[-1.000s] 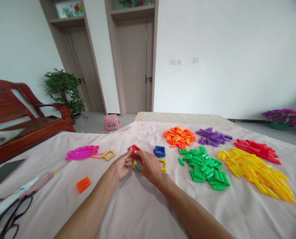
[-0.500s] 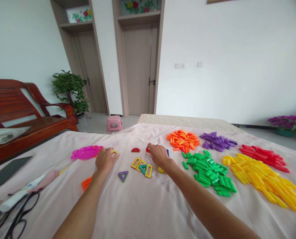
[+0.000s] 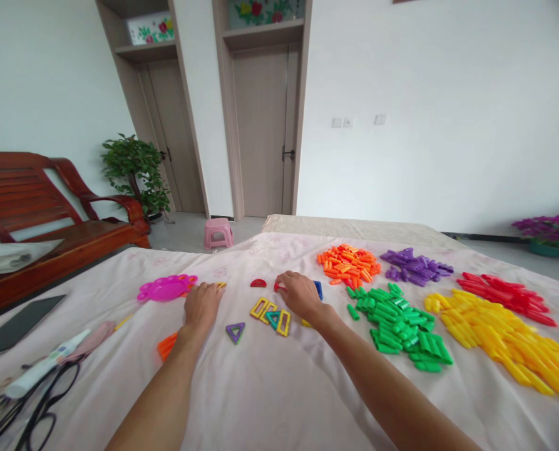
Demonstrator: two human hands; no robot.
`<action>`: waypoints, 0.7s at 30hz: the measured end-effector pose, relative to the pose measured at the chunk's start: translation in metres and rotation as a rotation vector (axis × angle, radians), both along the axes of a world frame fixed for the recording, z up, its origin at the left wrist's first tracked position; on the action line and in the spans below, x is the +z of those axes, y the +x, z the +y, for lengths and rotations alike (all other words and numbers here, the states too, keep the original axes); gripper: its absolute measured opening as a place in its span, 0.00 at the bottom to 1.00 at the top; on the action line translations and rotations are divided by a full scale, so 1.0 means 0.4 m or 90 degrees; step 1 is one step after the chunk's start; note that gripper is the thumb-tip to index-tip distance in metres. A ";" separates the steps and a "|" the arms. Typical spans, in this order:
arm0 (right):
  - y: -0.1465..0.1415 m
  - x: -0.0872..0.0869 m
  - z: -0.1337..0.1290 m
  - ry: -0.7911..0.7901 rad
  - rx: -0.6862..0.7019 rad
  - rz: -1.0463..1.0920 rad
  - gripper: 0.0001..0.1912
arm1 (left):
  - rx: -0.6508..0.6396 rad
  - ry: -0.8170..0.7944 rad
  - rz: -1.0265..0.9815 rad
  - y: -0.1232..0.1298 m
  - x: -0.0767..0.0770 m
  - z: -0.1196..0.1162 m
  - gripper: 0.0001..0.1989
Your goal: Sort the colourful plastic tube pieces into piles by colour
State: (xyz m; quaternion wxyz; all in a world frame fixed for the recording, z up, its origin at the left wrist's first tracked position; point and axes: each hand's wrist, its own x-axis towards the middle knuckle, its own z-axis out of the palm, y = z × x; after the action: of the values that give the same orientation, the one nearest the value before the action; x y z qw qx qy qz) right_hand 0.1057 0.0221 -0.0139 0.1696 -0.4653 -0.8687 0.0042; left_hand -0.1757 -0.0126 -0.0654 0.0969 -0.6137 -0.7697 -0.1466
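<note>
My left hand (image 3: 202, 305) rests on the cloth with its fingers curled down over a yellow magnetic tile (image 3: 221, 285), of which only an edge shows. The fingers of my right hand (image 3: 300, 294) are bent around a red magnetic tile (image 3: 278, 286), mostly hidden. A blue tile (image 3: 318, 289) and part of a yellow tile (image 3: 306, 324) peek out beside that hand. Between the hands lie a red half-round tile (image 3: 258, 283), several yellow frame tiles (image 3: 283, 322), a teal triangle tile (image 3: 272, 319) and a purple triangle tile (image 3: 235, 332).
To the right are piles of orange (image 3: 349, 264), purple (image 3: 415, 267), green (image 3: 396, 319), yellow (image 3: 499, 332) and red plastic pieces (image 3: 507, 297). On the left lie a magenta plate-like toy (image 3: 164, 289), an orange piece (image 3: 167, 345), a dark flat tablet-like object (image 3: 20, 322) and glasses (image 3: 42, 407).
The view has shifted slightly. Less of the yellow tile shows by my left hand, and my right hand stays over the red tile. The loose tiles lie as before.
</note>
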 end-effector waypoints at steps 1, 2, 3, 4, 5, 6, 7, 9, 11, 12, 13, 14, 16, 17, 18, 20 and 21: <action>-0.001 0.002 -0.015 -0.002 0.009 0.038 0.11 | 0.008 0.006 -0.018 0.001 0.006 -0.001 0.24; -0.004 0.001 -0.029 -0.005 0.019 0.077 0.11 | 0.024 0.019 -0.054 0.001 0.012 -0.002 0.24; -0.008 -0.003 -0.043 -0.013 0.027 0.116 0.11 | 0.038 0.041 -0.114 0.001 0.019 -0.002 0.24; -0.012 -0.009 -0.055 -0.024 0.033 0.154 0.11 | 0.042 0.072 -0.205 0.002 0.026 -0.001 0.24; -0.018 -0.018 -0.066 -0.036 0.036 0.192 0.11 | 0.031 0.108 -0.324 0.005 0.033 0.001 0.24; -0.025 -0.027 -0.076 -0.049 0.038 0.229 0.11 | 0.005 0.141 -0.455 0.011 0.040 0.003 0.24; -0.032 -0.037 -0.084 -0.059 0.043 0.264 0.11 | -0.031 0.163 -0.582 0.021 0.047 0.006 0.25; -0.045 -0.052 -0.097 -0.059 0.062 0.320 0.11 | -0.093 0.164 -0.785 0.052 0.058 0.008 0.27; -0.055 -0.058 -0.106 -0.019 0.088 0.342 0.15 | -0.125 0.110 -0.895 0.094 0.067 0.004 0.26; -0.059 -0.057 -0.110 0.014 0.098 0.334 0.17 | -0.135 0.074 -0.925 0.116 0.070 -0.001 0.25; -0.062 -0.055 -0.113 0.049 0.102 0.312 0.19 | -0.143 0.039 -0.946 0.137 0.073 -0.006 0.23; -0.063 -0.052 -0.115 0.081 0.098 0.278 0.19 | -0.148 0.005 -0.963 0.155 0.074 -0.012 0.21; -0.065 -0.047 -0.118 0.122 0.071 0.194 0.15 | -0.149 -0.045 -0.988 0.184 0.075 -0.022 0.18; -0.065 -0.046 -0.119 0.131 0.055 0.155 0.12 | -0.143 -0.060 -0.999 0.194 0.075 -0.025 0.17; -0.065 -0.046 -0.119 0.137 0.042 0.121 0.10 | -0.136 -0.073 -1.009 0.202 0.075 -0.028 0.16; -0.060 -0.048 -0.115 0.143 0.035 0.070 0.09 | -0.126 -0.092 -1.021 0.210 0.073 -0.029 0.16; -0.056 -0.048 -0.110 0.144 0.037 0.051 0.09 | -0.127 -0.098 -1.029 0.211 0.073 -0.029 0.16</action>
State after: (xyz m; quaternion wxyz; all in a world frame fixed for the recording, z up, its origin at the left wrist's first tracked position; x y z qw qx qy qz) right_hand 0.0835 -0.0218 -0.0331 0.2551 -0.4175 -0.8693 -0.0704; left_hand -0.0914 -0.0243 -0.0364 -0.5439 -0.3892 -0.5515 -0.4984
